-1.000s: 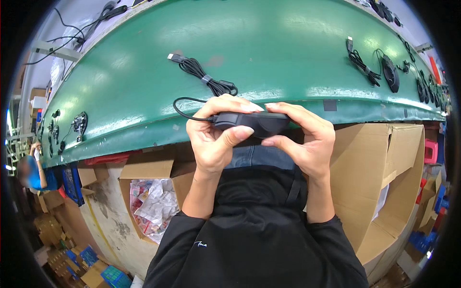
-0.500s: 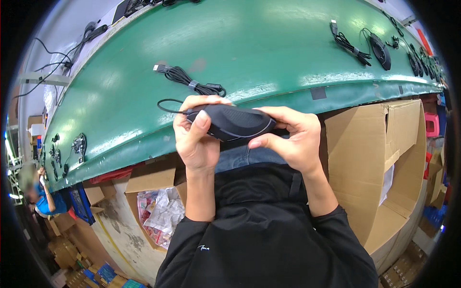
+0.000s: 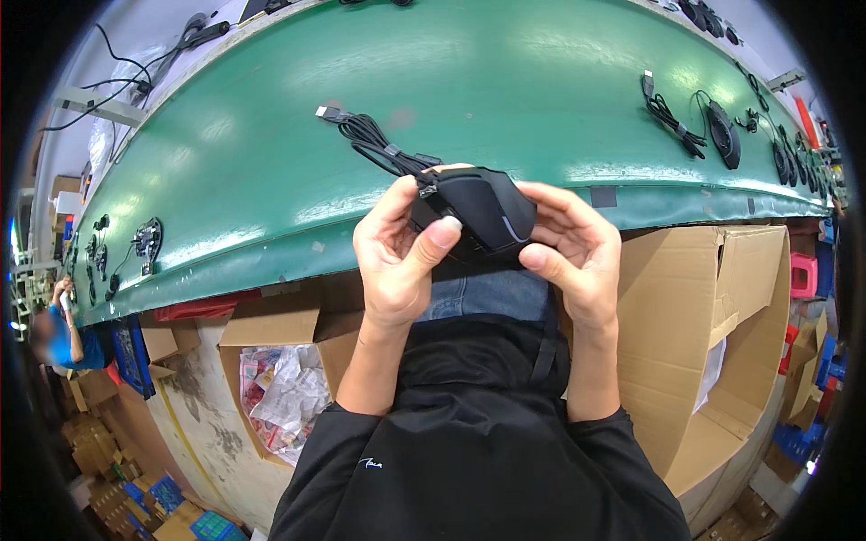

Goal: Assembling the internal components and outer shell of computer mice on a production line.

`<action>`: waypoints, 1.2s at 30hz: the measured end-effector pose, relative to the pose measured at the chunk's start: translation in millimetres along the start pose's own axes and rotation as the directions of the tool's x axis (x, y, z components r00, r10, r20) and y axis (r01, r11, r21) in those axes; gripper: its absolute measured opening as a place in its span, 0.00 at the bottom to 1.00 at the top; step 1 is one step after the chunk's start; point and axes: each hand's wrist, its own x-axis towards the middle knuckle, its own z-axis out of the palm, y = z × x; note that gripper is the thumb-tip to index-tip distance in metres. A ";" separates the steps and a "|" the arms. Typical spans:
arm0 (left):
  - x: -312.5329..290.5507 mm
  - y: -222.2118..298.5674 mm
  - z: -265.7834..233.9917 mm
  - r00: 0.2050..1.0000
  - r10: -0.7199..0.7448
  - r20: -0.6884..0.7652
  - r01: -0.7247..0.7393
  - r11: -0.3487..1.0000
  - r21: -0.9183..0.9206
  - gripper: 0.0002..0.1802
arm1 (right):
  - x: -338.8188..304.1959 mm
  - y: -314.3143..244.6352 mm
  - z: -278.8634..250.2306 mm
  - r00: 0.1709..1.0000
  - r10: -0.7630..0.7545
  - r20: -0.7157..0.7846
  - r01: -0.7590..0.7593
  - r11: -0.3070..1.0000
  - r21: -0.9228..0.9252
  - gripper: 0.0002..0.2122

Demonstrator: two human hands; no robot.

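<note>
A black computer mouse [image 3: 484, 206] is held between my two hands, above the near edge of the green bench. My left hand [image 3: 401, 257] grips its left end, the thumb pressed on the near side. Round the right end curl the fingers of my right hand [image 3: 579, 252], with the thumb close to the lower edge. A small shiny part shows at the mouse's left end; its details are too small to make out. Just beyond lies a bundled black cable [image 3: 370, 142] with a USB plug, tied with a grey band.
Another corded mouse [image 3: 723, 135] lies on the green bench [image 3: 505, 99] at the right, with more beyond. Circuit parts [image 3: 146, 242] lie at the left. Below stand a large cardboard box [image 3: 667, 316] and a smaller carton [image 3: 271, 331] with crumpled wrapping. A co-worker [image 3: 68, 338] sits far left.
The mouse has been tilted and turned in my hands, so more of its broad face shows. Both hands have shifted slightly to the right in view.
</note>
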 end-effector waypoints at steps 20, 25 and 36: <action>-1.0 -2.5 -1.5 0.962 0.196 0.191 -0.244 0.930 0.275 0.23 | 2.1 -6.2 8.9 0.936 -0.350 0.037 0.314 0.781 -0.540 0.20; 0.9 -16.1 9.0 0.990 -0.118 -0.073 0.093 0.957 -0.274 0.16 | 0.2 -5.4 7.0 0.953 -0.250 0.173 0.302 0.731 -0.612 0.39; 8.7 16.8 -18.0 0.964 0.240 -0.118 -0.099 0.731 0.675 0.12 | 99.6 -81.2 -18.8 0.841 -0.468 -0.271 0.360 0.858 -0.366 0.30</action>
